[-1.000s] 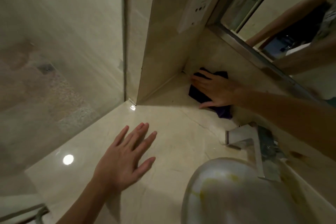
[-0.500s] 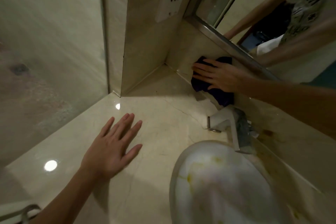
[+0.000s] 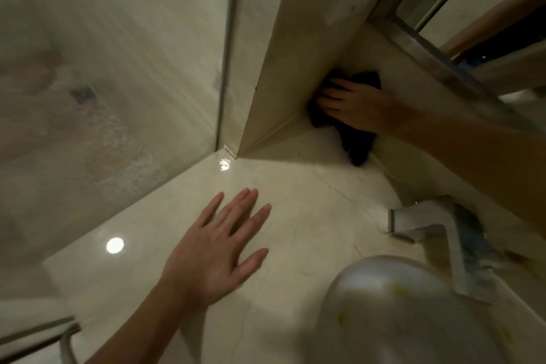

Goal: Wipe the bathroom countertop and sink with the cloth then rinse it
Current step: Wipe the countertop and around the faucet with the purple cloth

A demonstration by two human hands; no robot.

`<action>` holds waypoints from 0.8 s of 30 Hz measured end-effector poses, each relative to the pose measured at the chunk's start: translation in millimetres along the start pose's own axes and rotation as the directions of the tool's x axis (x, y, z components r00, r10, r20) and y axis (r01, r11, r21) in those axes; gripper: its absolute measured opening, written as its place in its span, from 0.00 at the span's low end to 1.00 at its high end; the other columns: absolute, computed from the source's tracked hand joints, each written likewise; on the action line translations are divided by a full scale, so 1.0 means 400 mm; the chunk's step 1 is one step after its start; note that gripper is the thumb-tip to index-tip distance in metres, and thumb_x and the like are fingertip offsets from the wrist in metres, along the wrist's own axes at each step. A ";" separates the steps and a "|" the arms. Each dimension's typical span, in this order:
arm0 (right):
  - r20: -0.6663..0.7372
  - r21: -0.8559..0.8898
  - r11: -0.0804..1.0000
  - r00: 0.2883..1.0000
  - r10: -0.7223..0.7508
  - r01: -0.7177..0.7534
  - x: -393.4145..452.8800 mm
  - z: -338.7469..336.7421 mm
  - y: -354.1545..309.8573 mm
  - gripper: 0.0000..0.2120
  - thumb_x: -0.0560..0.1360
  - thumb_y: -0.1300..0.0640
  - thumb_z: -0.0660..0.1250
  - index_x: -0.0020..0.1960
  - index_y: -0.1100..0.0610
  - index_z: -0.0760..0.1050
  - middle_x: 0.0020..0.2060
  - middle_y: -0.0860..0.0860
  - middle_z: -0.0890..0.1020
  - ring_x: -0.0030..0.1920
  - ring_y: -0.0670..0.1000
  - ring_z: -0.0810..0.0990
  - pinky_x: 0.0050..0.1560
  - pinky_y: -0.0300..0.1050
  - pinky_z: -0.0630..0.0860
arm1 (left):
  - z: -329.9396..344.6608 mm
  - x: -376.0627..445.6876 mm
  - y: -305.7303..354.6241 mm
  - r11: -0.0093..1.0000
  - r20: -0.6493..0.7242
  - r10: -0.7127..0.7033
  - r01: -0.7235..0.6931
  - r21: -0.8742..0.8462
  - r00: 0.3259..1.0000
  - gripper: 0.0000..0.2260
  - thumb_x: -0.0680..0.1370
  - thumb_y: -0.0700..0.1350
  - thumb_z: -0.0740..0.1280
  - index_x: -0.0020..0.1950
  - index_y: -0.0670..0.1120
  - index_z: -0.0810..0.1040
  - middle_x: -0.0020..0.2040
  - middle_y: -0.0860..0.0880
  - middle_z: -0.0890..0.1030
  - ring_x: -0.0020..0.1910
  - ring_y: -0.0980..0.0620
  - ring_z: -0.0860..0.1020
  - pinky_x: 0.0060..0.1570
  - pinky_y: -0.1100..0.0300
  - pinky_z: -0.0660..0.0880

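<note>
Dark cloth [image 3: 356, 139], pressed flat under the right hand [image 3: 356, 106], pushed deep into the far corner of the countertop [image 3: 295, 216] where the side wall panel [image 3: 283, 74] meets the backsplash below the mirror frame [image 3: 431, 47]. Fingers spread wide across the fabric, palm down, not gripping but pinning; a loose tail of cloth trailing toward the tap, lying along the backsplash seam.

To do this well — keep pressure through the fingertips rather than the heel of the palm, so the fabric gets worked into the joint line itself. Probably best drawn out of the corner along the seam, then back in overlapping passes toward the front edge, so grime gets pulled forward rather than packed in. Worth gathering the trailing tail under the palm first; otherwise likely to drag and smear.

Left hand [image 3: 218, 248] open and flat on the stone, fingers fanned, holding nothing, well apart from the cloth — a brace for the long reach. Sensible to lift it off before the wipe reaches that patch.

Tap [image 3: 425, 224] just beside the basin, between the corner and the sink [image 3: 393, 316]. Yellowish marks visible in the blurred bowl, apparently not yet wiped. Rinsing to come last.
</note>
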State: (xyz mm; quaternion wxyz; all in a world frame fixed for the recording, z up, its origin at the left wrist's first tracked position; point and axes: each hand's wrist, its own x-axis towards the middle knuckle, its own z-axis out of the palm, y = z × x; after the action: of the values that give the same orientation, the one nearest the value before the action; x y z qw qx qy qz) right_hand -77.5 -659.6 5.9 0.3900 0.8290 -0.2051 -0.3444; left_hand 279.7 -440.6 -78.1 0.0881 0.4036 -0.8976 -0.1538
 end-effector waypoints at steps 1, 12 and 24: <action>-0.037 0.020 1.000 0.999 0.002 -0.001 0.012 0.004 -0.002 0.19 0.80 0.64 0.54 0.63 0.62 0.79 0.63 0.57 0.81 0.66 0.60 0.78 0.76 0.58 0.62 | 0.002 0.001 -0.002 1.000 0.002 0.000 0.000 0.006 1.000 0.30 0.82 0.65 0.47 0.82 0.56 0.48 0.82 0.50 0.48 0.81 0.55 0.43 0.78 0.46 0.47; 0.078 0.149 0.986 0.993 -0.088 0.075 -0.348 -0.080 -0.059 0.27 0.82 0.42 0.59 0.76 0.56 0.68 0.75 0.58 0.70 0.79 0.60 0.54 0.79 0.62 0.44 | -0.007 -0.002 -0.002 1.000 0.044 0.004 -0.006 0.030 0.999 0.29 0.82 0.65 0.46 0.81 0.59 0.43 0.82 0.51 0.46 0.81 0.56 0.41 0.79 0.49 0.42; 0.387 0.062 0.991 0.913 -0.132 0.117 -0.737 -0.177 -0.195 0.29 0.85 0.51 0.50 0.78 0.58 0.39 0.79 0.58 0.37 0.79 0.61 0.32 0.79 0.62 0.38 | -0.017 -0.003 0.013 1.000 0.071 -0.015 0.013 0.026 0.997 0.29 0.81 0.65 0.45 0.81 0.60 0.43 0.82 0.51 0.48 0.81 0.56 0.42 0.79 0.46 0.45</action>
State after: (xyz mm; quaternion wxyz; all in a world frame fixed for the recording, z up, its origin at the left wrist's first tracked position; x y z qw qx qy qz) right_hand -220.5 -396.7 98.1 0.3028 0.7624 -0.2321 -0.5226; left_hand 278.7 -437.7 -70.1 0.0498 0.4053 -0.8992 -0.1575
